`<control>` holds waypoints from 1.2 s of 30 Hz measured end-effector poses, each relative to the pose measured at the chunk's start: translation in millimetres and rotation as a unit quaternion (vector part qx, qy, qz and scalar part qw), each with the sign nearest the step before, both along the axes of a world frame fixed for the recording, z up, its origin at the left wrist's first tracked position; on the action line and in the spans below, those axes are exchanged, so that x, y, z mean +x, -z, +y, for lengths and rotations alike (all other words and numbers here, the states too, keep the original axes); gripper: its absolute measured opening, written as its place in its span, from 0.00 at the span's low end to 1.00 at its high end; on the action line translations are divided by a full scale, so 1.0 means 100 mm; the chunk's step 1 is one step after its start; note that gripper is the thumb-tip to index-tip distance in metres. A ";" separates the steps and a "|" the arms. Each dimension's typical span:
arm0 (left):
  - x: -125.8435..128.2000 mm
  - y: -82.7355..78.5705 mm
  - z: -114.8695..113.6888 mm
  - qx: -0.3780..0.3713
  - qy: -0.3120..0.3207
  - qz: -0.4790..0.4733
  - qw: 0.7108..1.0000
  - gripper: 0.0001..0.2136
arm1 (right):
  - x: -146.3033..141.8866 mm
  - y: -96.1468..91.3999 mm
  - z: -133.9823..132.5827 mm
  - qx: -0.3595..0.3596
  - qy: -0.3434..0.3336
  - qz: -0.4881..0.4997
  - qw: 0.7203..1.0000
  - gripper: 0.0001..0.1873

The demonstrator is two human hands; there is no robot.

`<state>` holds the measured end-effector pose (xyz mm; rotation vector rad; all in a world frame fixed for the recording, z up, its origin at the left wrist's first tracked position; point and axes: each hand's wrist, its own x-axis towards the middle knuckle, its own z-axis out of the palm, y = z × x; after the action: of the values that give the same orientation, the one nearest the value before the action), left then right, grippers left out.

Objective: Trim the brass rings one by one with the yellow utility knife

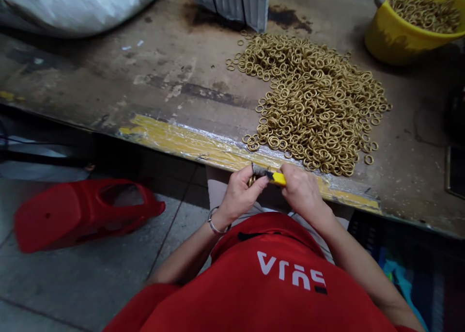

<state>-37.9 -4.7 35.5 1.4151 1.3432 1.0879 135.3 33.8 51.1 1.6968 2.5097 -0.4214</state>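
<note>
At the table's front edge, my left hand [239, 190] is closed around a few brass-coloured rings [251, 181]. A grey, rough-looking wrap [259, 170] covers what seems to be its index finger. My right hand [302, 189] grips a yellow-handled cutter [278, 178], whose dark front end points left and meets the grey wrap and the left thumb. Whether a blade is out is too small to tell. Just beyond both hands lies a wide heap of loose brass-coloured rings [319, 104] on the worn table [203, 89].
A yellow bucket [395, 41] full of similar rings stands at the back right. A white ribbed panel [254, 7] in a black wire frame is at the back. A pale sack [80, 5] lies back left. On the floor at left is a red plastic stool [54, 215], tipped over.
</note>
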 end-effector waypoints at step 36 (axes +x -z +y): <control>0.12 0.04 0.16 -0.259 0.096 -0.371 0.886 0.18 | 0.24 -0.03 0.11 -0.093 0.032 0.476 0.874 0.14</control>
<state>-25.9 11.2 32.0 0.6066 0.8104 0.9019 159.0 44.4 54.3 1.7444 2.7917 -1.8273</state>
